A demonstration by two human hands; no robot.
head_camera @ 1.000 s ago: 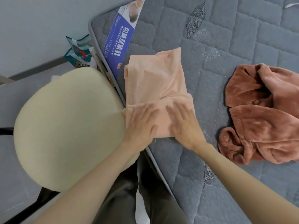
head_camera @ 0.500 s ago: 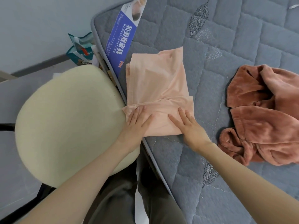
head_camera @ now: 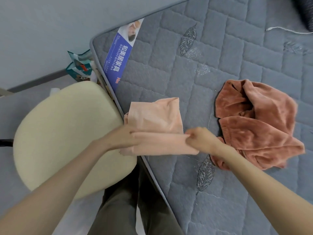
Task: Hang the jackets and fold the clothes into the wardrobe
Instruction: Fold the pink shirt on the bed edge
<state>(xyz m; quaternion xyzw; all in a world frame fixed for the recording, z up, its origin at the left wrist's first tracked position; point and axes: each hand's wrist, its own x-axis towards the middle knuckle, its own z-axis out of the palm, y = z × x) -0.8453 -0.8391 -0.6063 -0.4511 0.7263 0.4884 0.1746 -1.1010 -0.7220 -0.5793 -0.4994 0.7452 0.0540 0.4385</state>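
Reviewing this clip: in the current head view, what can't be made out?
- Head view: motion blur hides the left hand's grip on the peach garment.
- The right hand looks closed on the fold, but its fingertips are blurred.
- The right hand and forearm cover part of the rust fleece garment.
- No wardrobe or hangers in frame.

A grey quilted mattress (head_camera: 220, 68) carries a blue label (head_camera: 121, 57) along its edge. A cream round chair seat (head_camera: 64, 133) sits just beside it, near a teal paper bag (head_camera: 79, 66) on the floor. A white cable (head_camera: 288, 30) lies on the far side.
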